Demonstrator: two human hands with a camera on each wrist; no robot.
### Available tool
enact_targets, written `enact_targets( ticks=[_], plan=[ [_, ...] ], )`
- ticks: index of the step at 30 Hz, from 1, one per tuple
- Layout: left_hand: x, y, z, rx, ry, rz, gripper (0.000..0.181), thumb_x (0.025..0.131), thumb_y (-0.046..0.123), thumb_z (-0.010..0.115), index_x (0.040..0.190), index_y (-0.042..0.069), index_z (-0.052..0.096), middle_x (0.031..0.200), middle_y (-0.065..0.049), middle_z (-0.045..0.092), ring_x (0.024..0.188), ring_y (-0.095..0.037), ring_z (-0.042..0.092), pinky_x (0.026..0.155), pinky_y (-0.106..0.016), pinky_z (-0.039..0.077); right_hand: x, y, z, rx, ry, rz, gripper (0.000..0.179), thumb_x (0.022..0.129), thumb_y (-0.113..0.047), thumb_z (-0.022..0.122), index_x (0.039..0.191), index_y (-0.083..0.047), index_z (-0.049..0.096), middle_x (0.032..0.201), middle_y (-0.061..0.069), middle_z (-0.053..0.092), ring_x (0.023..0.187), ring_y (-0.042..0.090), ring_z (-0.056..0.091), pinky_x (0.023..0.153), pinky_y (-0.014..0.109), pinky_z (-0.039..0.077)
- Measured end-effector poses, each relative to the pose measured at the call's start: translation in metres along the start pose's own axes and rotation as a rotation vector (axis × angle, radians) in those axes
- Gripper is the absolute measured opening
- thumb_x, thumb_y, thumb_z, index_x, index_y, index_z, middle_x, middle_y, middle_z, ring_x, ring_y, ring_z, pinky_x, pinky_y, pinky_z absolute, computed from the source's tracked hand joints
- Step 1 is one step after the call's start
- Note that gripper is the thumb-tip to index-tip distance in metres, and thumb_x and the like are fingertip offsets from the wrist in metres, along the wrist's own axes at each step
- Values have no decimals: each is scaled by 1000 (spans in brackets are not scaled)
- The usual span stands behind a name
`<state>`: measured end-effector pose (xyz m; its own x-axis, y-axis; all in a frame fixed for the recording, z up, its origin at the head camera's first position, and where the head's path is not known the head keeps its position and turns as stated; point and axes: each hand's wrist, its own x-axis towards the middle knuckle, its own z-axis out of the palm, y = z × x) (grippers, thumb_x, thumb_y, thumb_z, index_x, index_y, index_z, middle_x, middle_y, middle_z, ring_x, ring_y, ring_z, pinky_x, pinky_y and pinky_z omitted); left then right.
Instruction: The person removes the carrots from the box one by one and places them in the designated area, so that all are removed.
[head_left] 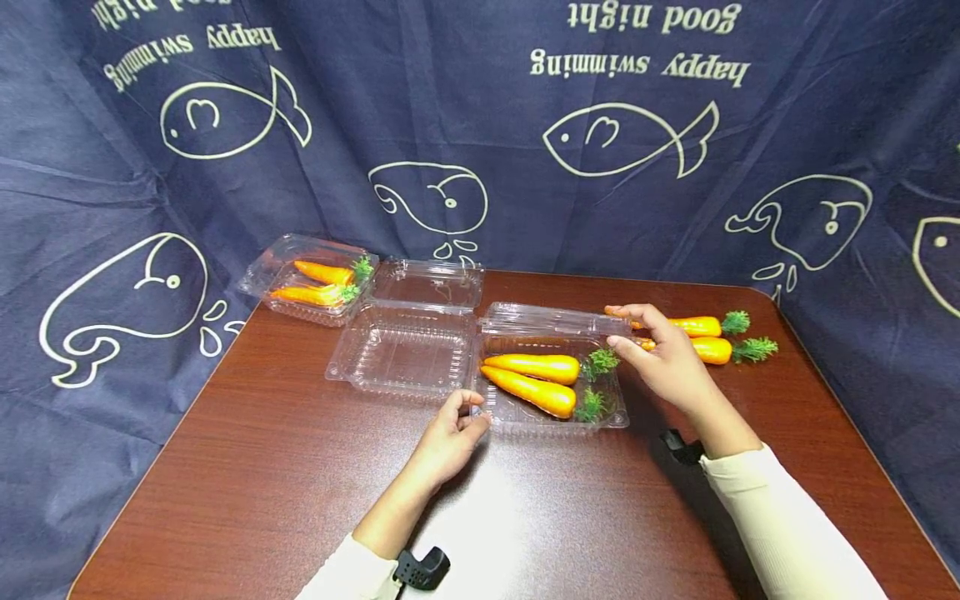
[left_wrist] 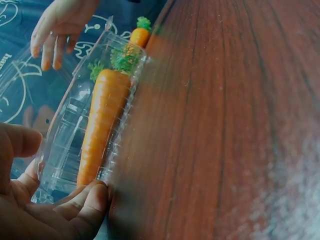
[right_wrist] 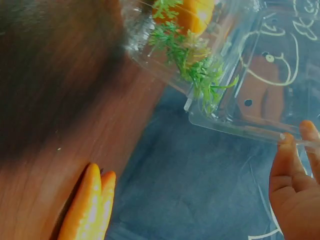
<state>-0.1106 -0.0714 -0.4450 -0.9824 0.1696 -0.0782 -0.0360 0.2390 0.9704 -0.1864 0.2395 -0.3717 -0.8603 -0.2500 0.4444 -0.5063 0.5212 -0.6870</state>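
A clear plastic clamshell container (head_left: pixel 551 423) holds two orange toy carrots (head_left: pixel 534 392) with green leafy tops. Its hinged lid (head_left: pixel 551 317) stands raised at the back. My left hand (head_left: pixel 447 439) grips the container's front left corner, thumb and fingertips at the rim. With thumb and fingertips, my right hand (head_left: pixel 663 358) holds the right edge of the lid. In the right wrist view, the fingertips (right_wrist: pixel 286 142) are right at the lid's edge, and carrot leaves (right_wrist: pixel 187 62) show inside the base.
Another clamshell container (head_left: pixel 405 354) stands open on the left, bare inside. Farther back left, a third container (head_left: pixel 311 310) holds two carrots. Two loose carrots (head_left: pixel 712 350) lie on the brown table (head_left: pixel 247 467) beyond my right hand. A blue patterned cloth (head_left: pixel 480 108) hangs behind.
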Motion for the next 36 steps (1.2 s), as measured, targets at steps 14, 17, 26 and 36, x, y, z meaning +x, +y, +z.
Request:
enact_targets(
  ticks=[14,17,26,36],
  plan=[
    [-1,3,-2,52,18,-34,28,100,19,54,127,10,51,78,2,48,64,-13,41,56,-26,34,30,6,3,54,94,81,34,100,-3,55,133,3,53,125,22,61,96,-1,52,77,17,41],
    [-1,2,-1,58,21,-23,28,99,20,55,126,10,51,79,2,48,64,-12,42,57,-26,34,35,12,3,99,101,100,33,101,-4,53,134,3,52,127,24,61,101,-4,54,81,15,42],
    [-1,1,-3,51,26,-17,29,99,18,55,126,9,51,78,1,49,64,-12,42,57,-26,34,56,25,6,219,110,163,34,101,0,50,134,5,49,126,26,60,103,6,60,79,20,48],
    [-1,1,-1,108,38,18,28,99,19,57,124,9,52,66,5,40,57,-10,38,52,-25,32,66,47,15,289,101,218,40,102,-2,49,140,6,42,125,33,58,91,0,64,73,17,50]
  ],
)
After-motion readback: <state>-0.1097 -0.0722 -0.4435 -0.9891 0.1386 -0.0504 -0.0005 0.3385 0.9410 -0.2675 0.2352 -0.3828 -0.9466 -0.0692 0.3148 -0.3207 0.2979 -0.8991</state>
